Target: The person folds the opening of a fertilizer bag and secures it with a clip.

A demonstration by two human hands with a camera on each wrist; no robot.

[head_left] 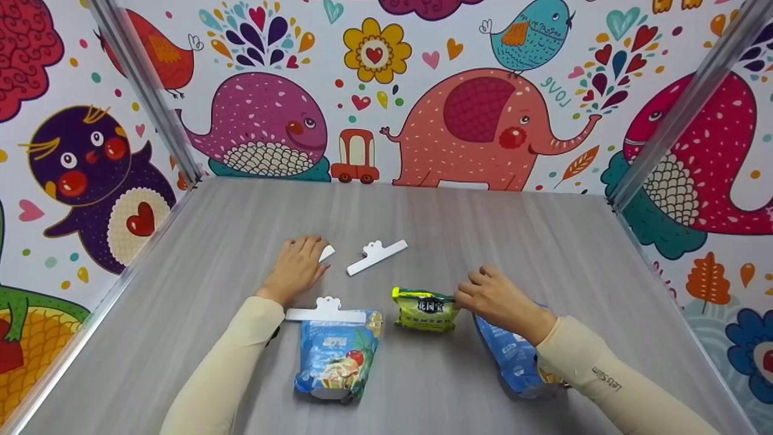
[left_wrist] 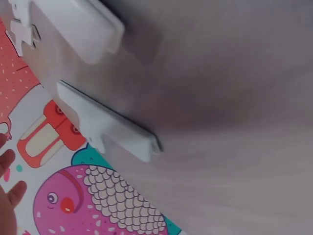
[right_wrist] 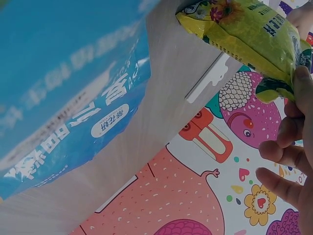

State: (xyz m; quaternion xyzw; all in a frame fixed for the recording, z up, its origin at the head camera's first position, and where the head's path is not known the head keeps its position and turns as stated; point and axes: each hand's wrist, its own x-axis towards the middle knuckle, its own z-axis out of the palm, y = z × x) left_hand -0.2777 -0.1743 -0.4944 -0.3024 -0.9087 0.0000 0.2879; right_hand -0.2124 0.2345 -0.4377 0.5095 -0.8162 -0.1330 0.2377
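Note:
My left hand (head_left: pixel 295 267) is over a white sealing clip (head_left: pixel 327 254) that is partly hidden in the head view. In the left wrist view its fingertips (left_wrist: pixel 17 193) stand apart from that clip (left_wrist: pixel 107 122), holding nothing. My right hand (head_left: pixel 502 300) pinches the upper right corner of a small yellow-green packet (head_left: pixel 426 315), thumb (right_wrist: pixel 303 81) on the printed side. Under my right forearm lies a blue printed bag (head_left: pixel 506 356), partly covered. Another blue bag (head_left: pixel 335 356) bears a white sealing clip (head_left: pixel 327 313) across its top edge.
A further white sealing clip (head_left: pixel 379 258) lies at an angle on the grey table (head_left: pixel 459 223), beyond the packet. Walls with printed cartoon animals (head_left: pixel 272 121) and metal corner posts (head_left: pixel 145 90) enclose the table's back and sides.

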